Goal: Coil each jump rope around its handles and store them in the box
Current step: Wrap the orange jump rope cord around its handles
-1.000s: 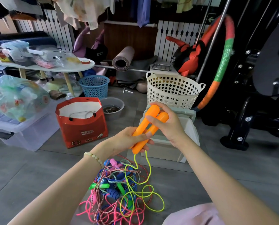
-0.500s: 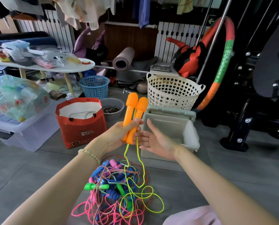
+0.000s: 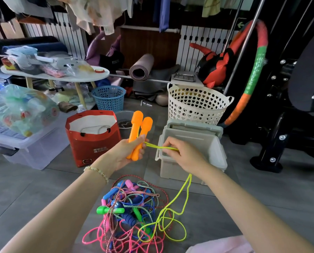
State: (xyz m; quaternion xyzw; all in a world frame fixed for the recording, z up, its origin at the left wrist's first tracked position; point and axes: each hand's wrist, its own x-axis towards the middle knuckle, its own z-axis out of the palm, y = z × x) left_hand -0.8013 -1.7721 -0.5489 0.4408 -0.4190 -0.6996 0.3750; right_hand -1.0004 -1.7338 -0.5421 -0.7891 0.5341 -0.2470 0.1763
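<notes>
Closest to the camera there's a tangled pile of jump ropes [image 3: 130, 214] on the floor [image 3: 33, 189], pink, blue, green and braided ones all knotted together, with loose loops of a yellow-green cord [image 3: 163, 223] lying at its right edge. That cord climbs up to the right hand [image 3: 181, 154], whose grip is pinching a doubled strand of it between thumb and fingertips, right over the front left corner of the open grey box [image 3: 192, 152]. From there the strand runs taut and nearly level to the left hand [image 3: 127, 152]. The left grip is wrapped tight around the lower half of the two orange handles [image 3: 139, 132], held side by side and pointing up, tops well clear of the fingers. The cord meets them at the thumb. Further back sit a red paper bag [image 3: 92, 137], a white heart-hole basket [image 3: 196, 105] and a blue basket [image 3: 108, 97].
</notes>
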